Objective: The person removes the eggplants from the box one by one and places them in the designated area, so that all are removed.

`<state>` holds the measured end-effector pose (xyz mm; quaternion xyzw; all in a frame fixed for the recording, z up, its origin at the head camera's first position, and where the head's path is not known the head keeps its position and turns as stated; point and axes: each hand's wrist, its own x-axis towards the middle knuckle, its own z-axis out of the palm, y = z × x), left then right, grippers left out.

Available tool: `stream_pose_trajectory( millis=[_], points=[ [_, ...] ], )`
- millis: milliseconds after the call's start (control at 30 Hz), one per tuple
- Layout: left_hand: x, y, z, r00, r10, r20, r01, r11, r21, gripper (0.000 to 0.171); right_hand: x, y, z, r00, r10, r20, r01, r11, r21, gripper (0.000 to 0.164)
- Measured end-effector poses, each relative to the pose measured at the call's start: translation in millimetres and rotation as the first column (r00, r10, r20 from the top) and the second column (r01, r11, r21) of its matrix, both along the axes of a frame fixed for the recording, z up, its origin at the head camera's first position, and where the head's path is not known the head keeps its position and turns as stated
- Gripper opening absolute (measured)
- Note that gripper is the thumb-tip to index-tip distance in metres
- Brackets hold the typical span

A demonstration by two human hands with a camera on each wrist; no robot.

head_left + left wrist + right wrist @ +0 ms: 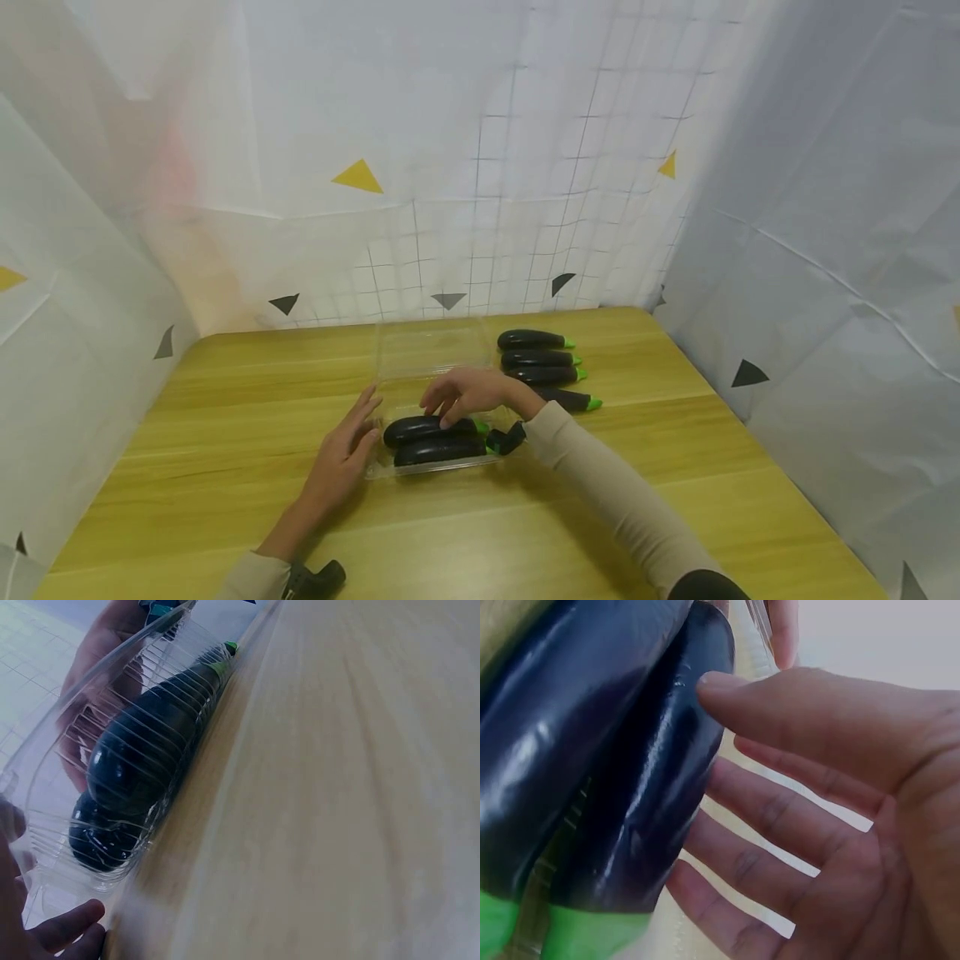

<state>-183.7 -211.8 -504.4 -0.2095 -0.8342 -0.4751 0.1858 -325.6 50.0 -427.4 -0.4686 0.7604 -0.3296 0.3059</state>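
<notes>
Yellow wood-grain tabletop (225,500) spreads before white sheet walls (315,108). On it sits a clear plastic tray (420,470), its clear plastic lid (431,340) lying beyond. Inside, a glossy dark-purple eggplant with a green stem (408,430) lies lengthwise left to right, below the thumb of the nearer right hand (472,390), whose other fingers are on its far side. They look relaxed and spread rather than clenched, though contact pressure is hard to judge. A second dark eggplant (438,451) crowds the near side; overhead, the lid leaves room. Left hand (341,458), fingers extended, rests beside the tray's left end.
</notes>
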Motion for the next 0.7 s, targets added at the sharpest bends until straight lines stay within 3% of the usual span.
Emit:
stream_pose_trajectory(
  millis=[700],
  points=[
    [0.6, -1.3, -2.7, 1.0, 0.008, 0.012, -0.008, 1.0, -0.004, 0.051, -2.3, -1.4, -8.8, 0.996, -0.008, -0.085, 0.008, 1.0, 0.008, 0.037]
  ],
)
